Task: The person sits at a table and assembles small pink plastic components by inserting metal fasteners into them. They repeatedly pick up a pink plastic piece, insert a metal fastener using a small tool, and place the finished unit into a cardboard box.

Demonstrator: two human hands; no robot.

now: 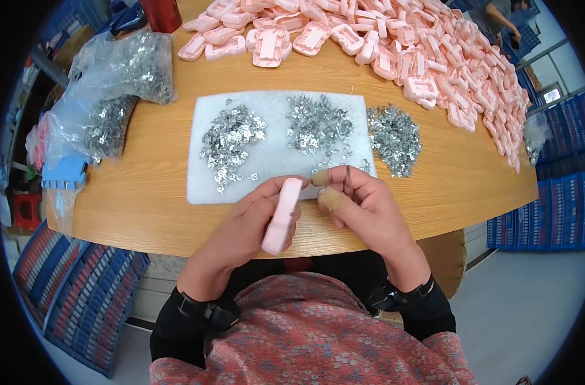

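Observation:
My left hand point(244, 228) is closed around a pink plastic shell point(283, 217), tilted with its narrow side up. Just to its right, my right hand point(367, 208) has thumb and forefinger pinched together, both wrapped in tan tape. Whatever sits between those fingertips is too small to make out. Beyond both hands lies a white foam sheet point(273, 141) carrying two heaps of small metal clips, a left heap point(233, 138) and a right heap point(319, 122). A third metal clip heap point(395, 138) rests on the wood beside the sheet's right edge.
A large pile of pink shells point(421, 58) covers the table's far and right side. Clear bags of metal parts point(141, 67) lie at the left, near a blue plastic piece point(64, 173). Blue racks point(80, 295) flank the wooden table point(157, 218). Another person point(495, 22) is at far right.

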